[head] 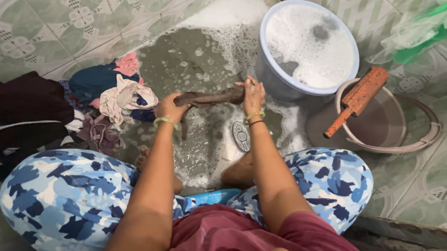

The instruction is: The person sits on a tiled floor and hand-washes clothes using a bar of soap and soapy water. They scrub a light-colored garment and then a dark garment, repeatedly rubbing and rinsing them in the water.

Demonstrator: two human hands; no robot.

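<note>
My left hand (170, 107) and my right hand (252, 93) each grip one end of a wet, dark brown cloth (213, 97), twisted tight into a rope between them. The cloth hangs just above the soapy wet floor (197, 65) in front of my knees. A scrubbing brush (241, 135) lies on the floor below my right wrist. Bangles sit on both wrists.
A pale blue bucket (275, 78) of foamy water stands beyond my right hand. To its right is a pinkish basin (423, 141) with a red-brown wooden paddle (356, 99) across it. A heap of clothes (108, 94) lies at my left. A green plastic bag (429, 26) is at top right.
</note>
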